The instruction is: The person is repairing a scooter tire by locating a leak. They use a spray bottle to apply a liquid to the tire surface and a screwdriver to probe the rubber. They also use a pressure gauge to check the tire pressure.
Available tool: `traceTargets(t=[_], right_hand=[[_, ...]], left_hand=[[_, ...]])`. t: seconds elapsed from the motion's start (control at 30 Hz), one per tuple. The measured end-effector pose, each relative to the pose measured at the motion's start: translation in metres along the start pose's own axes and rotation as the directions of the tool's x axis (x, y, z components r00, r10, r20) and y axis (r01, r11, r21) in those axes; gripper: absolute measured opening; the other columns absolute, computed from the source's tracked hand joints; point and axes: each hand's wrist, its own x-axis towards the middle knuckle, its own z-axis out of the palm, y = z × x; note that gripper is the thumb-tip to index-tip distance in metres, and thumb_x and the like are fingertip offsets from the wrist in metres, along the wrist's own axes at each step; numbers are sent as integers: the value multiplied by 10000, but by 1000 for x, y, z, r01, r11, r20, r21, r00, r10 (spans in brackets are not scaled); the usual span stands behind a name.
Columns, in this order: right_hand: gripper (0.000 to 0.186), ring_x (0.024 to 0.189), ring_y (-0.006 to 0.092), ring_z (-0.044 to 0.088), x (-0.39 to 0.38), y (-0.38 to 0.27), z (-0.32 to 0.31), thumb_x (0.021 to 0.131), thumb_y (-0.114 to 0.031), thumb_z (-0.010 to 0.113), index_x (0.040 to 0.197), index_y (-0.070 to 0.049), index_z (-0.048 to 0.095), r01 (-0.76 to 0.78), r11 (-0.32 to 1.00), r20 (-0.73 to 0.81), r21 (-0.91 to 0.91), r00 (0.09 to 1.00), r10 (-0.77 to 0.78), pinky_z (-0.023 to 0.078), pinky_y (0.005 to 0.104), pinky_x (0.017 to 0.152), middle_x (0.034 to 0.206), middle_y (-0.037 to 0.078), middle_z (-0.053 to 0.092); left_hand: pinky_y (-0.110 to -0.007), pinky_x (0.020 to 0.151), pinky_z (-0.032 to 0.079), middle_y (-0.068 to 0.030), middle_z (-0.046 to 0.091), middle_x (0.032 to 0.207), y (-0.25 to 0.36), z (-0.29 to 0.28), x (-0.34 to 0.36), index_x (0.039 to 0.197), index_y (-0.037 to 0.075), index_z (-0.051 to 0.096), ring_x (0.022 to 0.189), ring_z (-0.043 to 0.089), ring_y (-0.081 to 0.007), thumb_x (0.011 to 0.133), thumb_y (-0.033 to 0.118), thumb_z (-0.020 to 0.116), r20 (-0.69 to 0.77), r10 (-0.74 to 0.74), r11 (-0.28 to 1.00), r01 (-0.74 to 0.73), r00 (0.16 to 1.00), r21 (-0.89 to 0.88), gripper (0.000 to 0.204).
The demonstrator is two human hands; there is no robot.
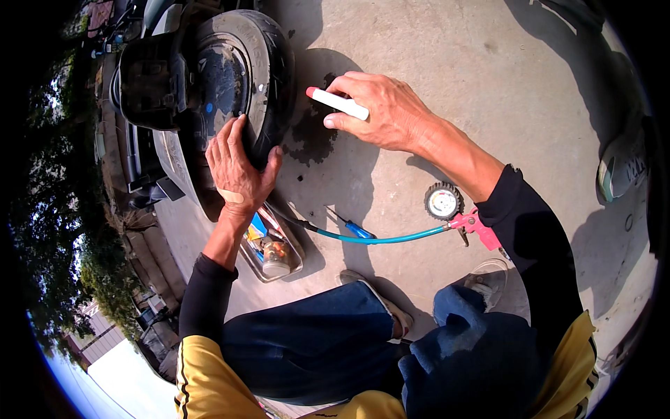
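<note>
My right hand (389,110) is closed round a white marker (340,103) with a red end. That end points left toward the scooter wheel, with a gap between them. The wheel has a black tyre (280,77) and a dusty dark hub (227,87) with a small blue spot on it. My left hand (241,164) lies on the lower side of the wheel, fingers stretched over the rim and thumb apart beside the tyre. It holds nothing that I can see.
A teal hose (377,240) runs to a pink inflator handle (476,228) with a round gauge (444,201). A blue screwdriver (359,229) lies near the hose. By my left forearm sits a tray (299,262) holding a jar. Another person's shoe (620,167) stands right.
</note>
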Motion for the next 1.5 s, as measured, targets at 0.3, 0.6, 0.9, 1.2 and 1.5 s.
traceTargets(t=[0.3,0.6,0.9,1.2,1.5], right_hand=[[361,956,328,729,-1,3,5,971,-381,768,1146,-70,713,47,998,-85,37,995,-44,590,463,871,1031,104,727],[260,902,353,716,-1,2,11,962,-274,772,1028,-45,668,76,997,-142,9,987,-74,583,469,825,946,127,713],[312,1000,328,712,-6,-5,10,951,-323,804,1050,-50,691,55,998,-73,-4,996,-55,582,468,896,1012,119,723],[329,1013,304,712,-11,-3,11,955,-347,810,1091,-66,706,79,997,-89,-25,993,-81,584,454,915,1031,103,726],[327,985,305,719,-13,-2,12,960,-343,803,1111,-70,705,77,997,-85,-23,993,-78,588,450,899,1030,98,725]], left_hand=[[-501,1159,395,-200,605,1422,1,0,0,1493,36,541,1302,581,-387,848,347,826,8,-5,1000,5,1000,13,771],[-522,1161,381,-215,607,1403,-2,3,0,1479,10,555,1280,577,-407,862,434,803,-4,3,1000,-3,1000,13,789],[-518,1160,384,-211,605,1406,-1,4,-1,1486,16,545,1276,580,-396,864,426,793,-4,3,1000,-3,1000,31,785],[-518,1161,383,-210,601,1410,-1,5,0,1492,15,539,1274,577,-399,859,411,799,-4,4,1000,-4,1000,25,790],[-513,1164,386,-211,599,1424,1,5,1,1492,19,542,1291,575,-394,859,388,808,-4,-5,1000,5,1000,19,779]])
